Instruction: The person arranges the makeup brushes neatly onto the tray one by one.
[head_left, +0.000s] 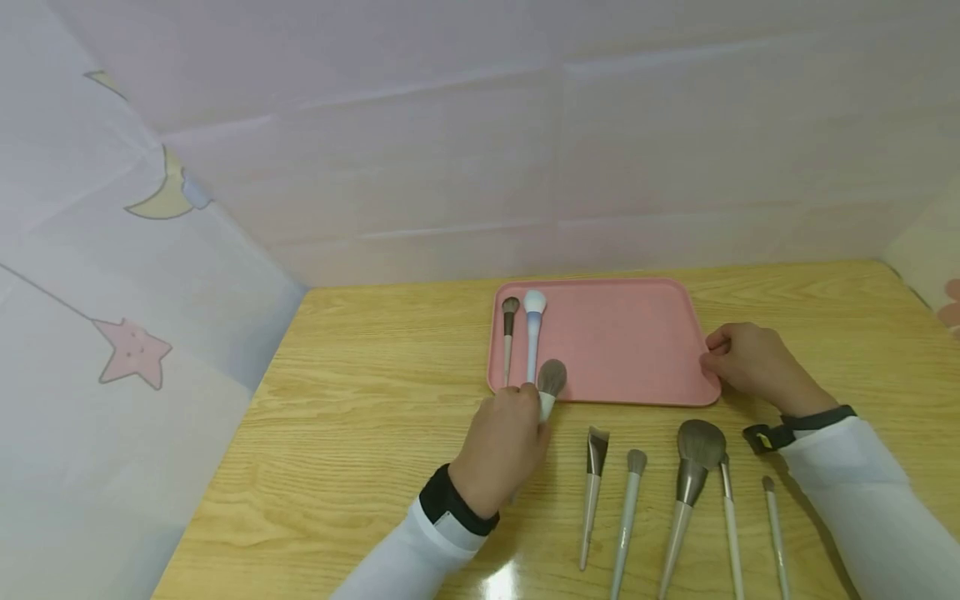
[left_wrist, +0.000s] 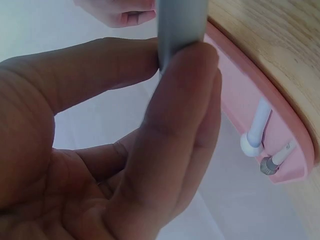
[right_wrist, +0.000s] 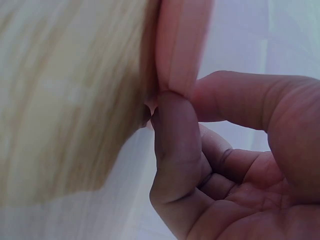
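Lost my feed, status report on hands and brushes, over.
Left hand pinches a grey-handled brush at the pink tray edge. Right hand grips the tray's right rim. Nothing blocking.

We observed the right hand [right_wrist: 235, 170] at close range, filling the lower right of the view. Its thumb and a curled finger [right_wrist: 172, 145] pinched the rim of the pink tray [right_wrist: 182, 45], which ran edge-on up the middle. The remaining fingers were folded toward the palm. To the left lay the light wood-grain desk [right_wrist: 65, 100], out of focus. We noted a pale, blurred background behind the hand and tray.
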